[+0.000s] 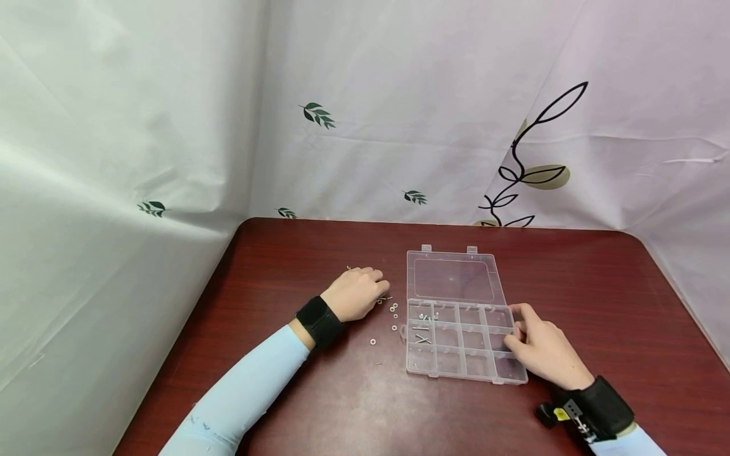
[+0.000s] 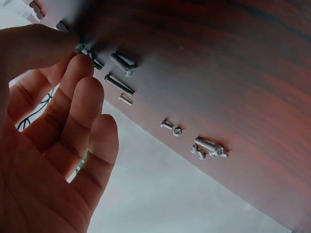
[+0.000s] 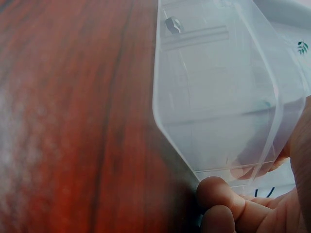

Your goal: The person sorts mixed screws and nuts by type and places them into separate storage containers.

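A clear plastic compartment box [image 1: 464, 375] lies on the table, its lid [image 1: 452, 273] swung back. Metal screws [image 1: 423, 339] and other small hardware sit in its left compartments. My right hand [image 1: 549, 348] grips the box's right edge; fingertips are at its lower corner in the right wrist view. Left of the box, my left hand [image 1: 356, 294] is low over loose hardware. In the left wrist view its thumb and index finger pinch a small screw [image 2: 79, 47], mostly hidden by the fingertips. Several loose screws [image 2: 119, 84] lie beside that hand.
Small rings, apparently nuts or washers [image 1: 394, 328], are scattered between my left hand and the box, and one ring [image 1: 373, 342] lies nearer me. The dark red-brown table [image 1: 319, 411] meets a white patterned cloth [image 1: 365, 158] at the back and sides.
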A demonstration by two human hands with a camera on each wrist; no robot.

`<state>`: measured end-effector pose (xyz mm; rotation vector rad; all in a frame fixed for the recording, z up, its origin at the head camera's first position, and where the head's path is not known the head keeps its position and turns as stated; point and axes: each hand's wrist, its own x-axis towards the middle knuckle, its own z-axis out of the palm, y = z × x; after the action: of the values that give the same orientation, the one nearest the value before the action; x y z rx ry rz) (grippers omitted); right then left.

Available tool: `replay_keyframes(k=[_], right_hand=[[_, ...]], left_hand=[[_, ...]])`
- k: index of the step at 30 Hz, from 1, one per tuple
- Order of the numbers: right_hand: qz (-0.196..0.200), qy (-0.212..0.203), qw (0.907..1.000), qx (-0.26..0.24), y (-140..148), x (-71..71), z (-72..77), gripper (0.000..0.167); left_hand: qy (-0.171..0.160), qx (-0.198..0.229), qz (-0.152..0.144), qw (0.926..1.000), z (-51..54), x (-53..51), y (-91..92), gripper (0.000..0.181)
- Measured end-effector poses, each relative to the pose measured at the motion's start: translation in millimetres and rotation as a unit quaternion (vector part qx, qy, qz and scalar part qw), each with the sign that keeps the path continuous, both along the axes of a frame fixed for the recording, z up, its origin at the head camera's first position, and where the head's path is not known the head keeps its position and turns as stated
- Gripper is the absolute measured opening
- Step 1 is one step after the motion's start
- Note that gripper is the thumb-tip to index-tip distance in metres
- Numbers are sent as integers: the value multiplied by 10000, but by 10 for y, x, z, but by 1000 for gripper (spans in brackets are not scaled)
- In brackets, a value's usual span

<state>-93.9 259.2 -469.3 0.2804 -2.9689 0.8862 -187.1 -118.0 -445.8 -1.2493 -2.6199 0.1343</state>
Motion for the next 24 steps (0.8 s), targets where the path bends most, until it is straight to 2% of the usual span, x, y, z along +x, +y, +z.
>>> replay_keyframes(k=[9,18,24], right_hand=[[-7,29,10000,11,-4,-5,1,41],[-1,36,10000,14,0,-5,-3,40],[6,11,10000,9,6,-4,-10,39]], left_hand=[[-32,-47,103,9999,-20,-19,1,6],[164,-218,88,9996,-54,-41,-13,11],[284,-51,-150,9995,0,5,40,9]])
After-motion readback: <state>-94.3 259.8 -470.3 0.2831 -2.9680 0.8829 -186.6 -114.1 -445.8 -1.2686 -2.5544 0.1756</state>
